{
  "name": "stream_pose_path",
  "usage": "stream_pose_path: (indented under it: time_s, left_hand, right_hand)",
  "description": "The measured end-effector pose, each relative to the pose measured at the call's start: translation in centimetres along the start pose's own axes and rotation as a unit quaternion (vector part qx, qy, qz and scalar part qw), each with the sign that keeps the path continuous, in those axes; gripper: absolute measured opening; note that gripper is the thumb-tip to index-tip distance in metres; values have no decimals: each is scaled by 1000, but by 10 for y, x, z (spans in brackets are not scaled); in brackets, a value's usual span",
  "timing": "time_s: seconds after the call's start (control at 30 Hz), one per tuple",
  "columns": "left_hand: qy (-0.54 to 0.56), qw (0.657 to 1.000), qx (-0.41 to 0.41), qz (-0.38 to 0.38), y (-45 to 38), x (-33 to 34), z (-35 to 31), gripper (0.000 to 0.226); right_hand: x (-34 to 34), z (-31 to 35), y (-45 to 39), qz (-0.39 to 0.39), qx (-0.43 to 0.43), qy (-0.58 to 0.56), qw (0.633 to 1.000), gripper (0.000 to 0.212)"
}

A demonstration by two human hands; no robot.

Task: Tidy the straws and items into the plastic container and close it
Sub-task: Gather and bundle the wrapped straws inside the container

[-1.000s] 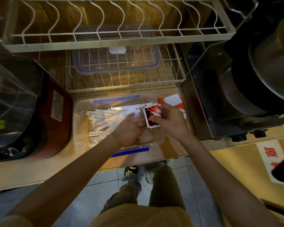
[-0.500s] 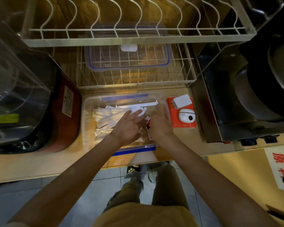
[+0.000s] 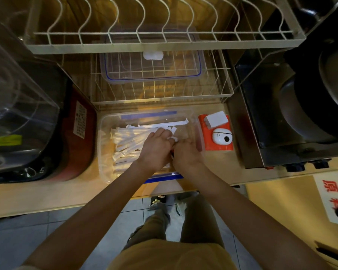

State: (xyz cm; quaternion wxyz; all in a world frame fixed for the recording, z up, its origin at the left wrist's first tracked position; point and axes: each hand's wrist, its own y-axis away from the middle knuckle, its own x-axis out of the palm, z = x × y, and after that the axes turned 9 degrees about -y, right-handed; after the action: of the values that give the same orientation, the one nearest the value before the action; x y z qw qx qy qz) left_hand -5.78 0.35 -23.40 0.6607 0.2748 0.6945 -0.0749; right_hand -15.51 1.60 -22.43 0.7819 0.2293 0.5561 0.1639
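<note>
A clear plastic container (image 3: 105,121) with blue clips sits on the counter, and a heap of white wrapped straws (image 3: 125,137) fills its left half. My left hand (image 3: 156,149) lies palm down on the straws inside it. My right hand (image 3: 187,152) is also inside, right beside the left, pressing down a red and black packet (image 3: 172,152) that only shows as a sliver between the hands. The clear lid (image 3: 152,75) with a blue seal rests on the lower wire rack behind the container.
An orange pad (image 3: 219,146) with a white device (image 3: 221,135) and a white block (image 3: 217,119) lies right of the container. A red and black appliance (image 3: 80,143) stands at left, a steel machine (image 3: 271,143) at right. A wire dish rack (image 3: 164,41) hangs overhead.
My right hand carried the packet from above the container's right end down into it. The left hand stayed on the straws, fingers curling slightly. The orange pad became uncovered.
</note>
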Motion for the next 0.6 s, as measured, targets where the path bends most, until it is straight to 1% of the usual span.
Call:
stream_pose_path:
  time_s: [0.07,0.13,0.2,0.23,0.27,0.37,0.43,0.47,0.53,0.6]
  left_hand:
    - [77,996,-45,11,1,-8,-4,25]
    - [168,982,-78,43,2,-12,-7,28]
    - [278,947,-142,70,2,-10,-8,37]
    - [307,932,-172,80,1,-8,-9,34]
    - [319,925,-190,82,0,-7,-11,30]
    - [299,934,-180,77,-4,-2,-14,23]
    - [282,941,-175,70,-7,2,-16,24]
    - [270,945,-169,68,-8,4,-17,26]
    - [226,960,-148,70,-11,8,-19,29]
    - [192,969,-134,77,-13,9,-23,26]
  right_hand:
    - [-2,0,0,-5,0,0,1000,25]
    - [-10,-1,3,-1,-10,-14,1000,22]
    - [-23,-4,9,-10,-29,-43,999,22]
    - [-29,-7,12,-23,-37,-64,997,24]
    - [-34,-12,15,-45,-43,-83,995,24]
    - [-46,-26,25,-155,-40,-129,979,21]
    - [-51,-34,32,-215,-39,-178,960,27]
    - [-51,-38,34,-224,-38,-187,956,33]
    - [-47,-46,35,-199,-31,-185,962,41]
    - [-41,-52,33,-168,-27,-174,970,41]
